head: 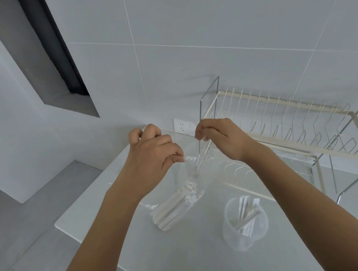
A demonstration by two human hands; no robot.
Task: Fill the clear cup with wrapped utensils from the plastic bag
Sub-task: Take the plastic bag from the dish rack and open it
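Left hand (152, 155): pinches bag (189, 176) mouth.
Right hand (218, 139): pinches opposite edge.
Bag: hangs over counter (201, 249), utensils (176, 206) at bottom.
Cup (245, 223): nearby, partly filled.
Technique: spread mouth wide, one hand reaches in.

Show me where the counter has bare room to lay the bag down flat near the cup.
Bare counter lies in front, between the plastic bag and the clear cup, running to the near edge. It is crowded behind the cup, where the dish rack stands. Both the left hand and right hand pinch the bag's top.
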